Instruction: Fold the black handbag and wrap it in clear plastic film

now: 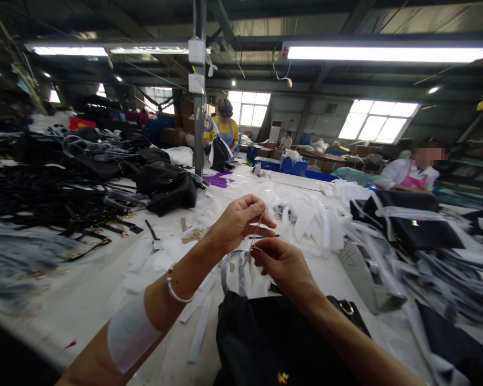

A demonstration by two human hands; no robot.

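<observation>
My left hand (238, 221) and my right hand (282, 264) are raised close together over a black handbag (273, 338) that lies right in front of me. Between their pinched fingertips runs a thin pale strip or thread (256, 233), held at the top by my left hand and at the bottom by my right. A grey wrapped handle (230, 268) of the bag loops up just below my hands. My left wrist wears a silver bangle, and a white band covers the forearm.
The white worktable (80, 300) carries piles of black straps (44, 203) and black bags (167, 185) at left, white wrappings (309, 214) and more bags (406, 222) at right. White paper strips (199, 332) lie near me. A steel post (199, 107) rises mid-table. Other people work behind.
</observation>
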